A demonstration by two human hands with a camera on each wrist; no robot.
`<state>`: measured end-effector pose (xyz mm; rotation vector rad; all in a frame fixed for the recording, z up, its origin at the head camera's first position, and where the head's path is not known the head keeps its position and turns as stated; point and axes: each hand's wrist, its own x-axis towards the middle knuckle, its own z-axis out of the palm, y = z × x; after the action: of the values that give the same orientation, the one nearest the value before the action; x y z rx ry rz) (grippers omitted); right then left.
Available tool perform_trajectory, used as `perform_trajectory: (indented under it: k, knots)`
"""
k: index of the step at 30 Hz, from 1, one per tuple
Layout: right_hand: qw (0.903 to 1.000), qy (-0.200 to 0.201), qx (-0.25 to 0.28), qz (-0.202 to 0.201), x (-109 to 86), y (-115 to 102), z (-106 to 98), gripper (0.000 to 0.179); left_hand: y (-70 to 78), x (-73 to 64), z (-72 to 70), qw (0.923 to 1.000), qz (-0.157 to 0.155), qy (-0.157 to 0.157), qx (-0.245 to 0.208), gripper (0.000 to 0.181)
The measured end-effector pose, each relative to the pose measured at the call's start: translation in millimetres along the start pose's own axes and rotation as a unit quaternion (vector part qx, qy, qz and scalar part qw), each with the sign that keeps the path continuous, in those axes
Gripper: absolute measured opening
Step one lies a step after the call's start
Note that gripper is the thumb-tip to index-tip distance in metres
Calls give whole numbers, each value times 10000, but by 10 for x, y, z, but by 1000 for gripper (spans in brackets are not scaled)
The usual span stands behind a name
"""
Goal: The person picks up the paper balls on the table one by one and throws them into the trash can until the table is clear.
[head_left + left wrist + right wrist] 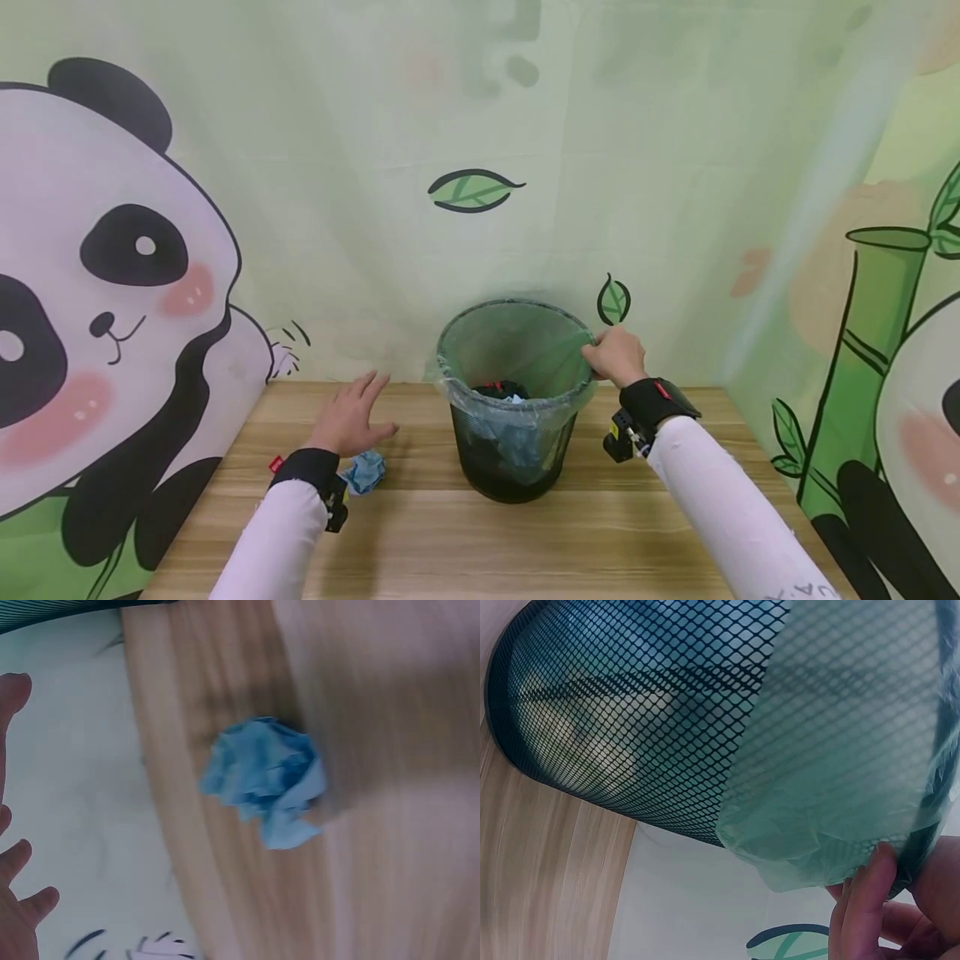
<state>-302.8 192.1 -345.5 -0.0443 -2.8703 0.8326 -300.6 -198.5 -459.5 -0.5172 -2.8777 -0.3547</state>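
Note:
A black mesh wastebasket (pixel 480 454) stands upright on the wooden table, lined with a translucent green bag (pixel 810 817) folded over its rim. My right hand (pixel 618 357) grips the rim at its right side, fingers over the bag on the outside, as the right wrist view shows. Inside lie blue crumpled paper and something black and red (pixel 501 389). On the left, my left hand (pixel 351 417) is spread with its fingers extended and nothing in it. A crumpled ball of blue paper (pixel 262 776) lies on the table, just under and beside that hand.
The wooden table (pixel 420 550) ends at a green backdrop (pixel 360 208) printed with pandas, bamboo and leaves. The wastebasket is close to this backdrop. Black straps with small cameras are on both wrists.

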Motion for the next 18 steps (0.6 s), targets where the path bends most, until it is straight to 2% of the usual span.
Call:
perform_trajectory:
  k: [8, 12, 18]
  knots:
    - [10000, 5, 23, -2, 7, -2, 4, 37, -125, -240, 345, 9994, -331, -8, -115, 75]
    - [10000, 25, -3, -23, 2, -10, -1, 37, -180, -346, 523, 9988, -455, -152, -37, 75]
    - [10000, 0, -21, 8, 2, -11, 3, 37, -225, -464, 713, 9976, -593, -339, -113, 81]
